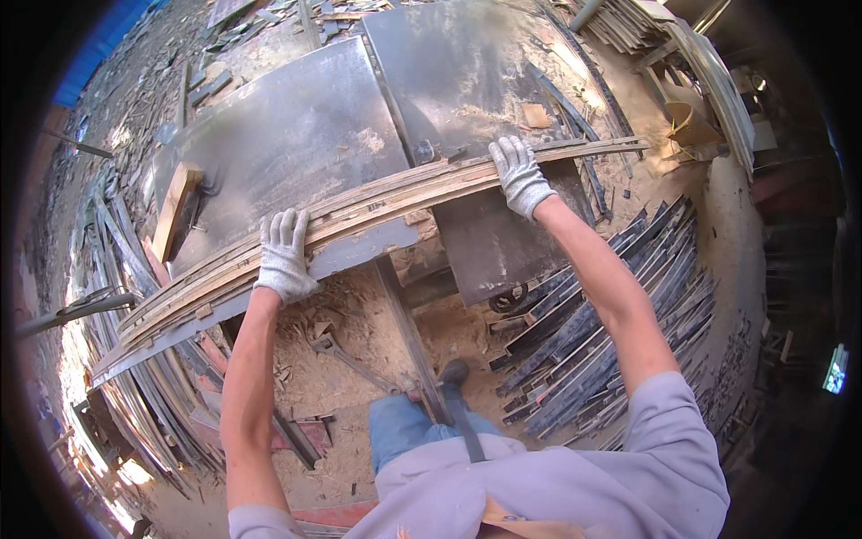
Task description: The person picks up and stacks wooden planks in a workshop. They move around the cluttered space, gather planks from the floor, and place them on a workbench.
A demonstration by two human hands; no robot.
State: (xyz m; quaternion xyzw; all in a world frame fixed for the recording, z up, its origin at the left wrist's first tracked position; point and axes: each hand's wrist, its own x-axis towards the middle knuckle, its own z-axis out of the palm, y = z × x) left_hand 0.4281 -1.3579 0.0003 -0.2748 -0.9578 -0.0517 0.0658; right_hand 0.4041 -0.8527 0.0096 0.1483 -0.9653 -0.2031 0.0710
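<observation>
A long bundle of thin plywood strips (395, 203) lies slantwise across a worn metal saw table (296, 112), its left end nearer to me and reaching past the table. My left hand (285, 258), in a pale knitted work glove, grips the strips left of the middle, fingers hooked over them. Farther right, my right hand (519, 176), gloved alike, holds the same bundle near its far end. Both undersides are hidden, so the thumbs' grip cannot be fully seen. A grey edge plate (364, 250) shows beneath the bundle.
A wooden block (176, 208) stands on the table's left part. Dark offcut strips (602, 314) pile up on the right floor, pale ones (135, 350) on the left. Sawdust (337, 359) and a wooden beam (409, 337) are below the table. Stacked boards (714, 90) lean at the far right.
</observation>
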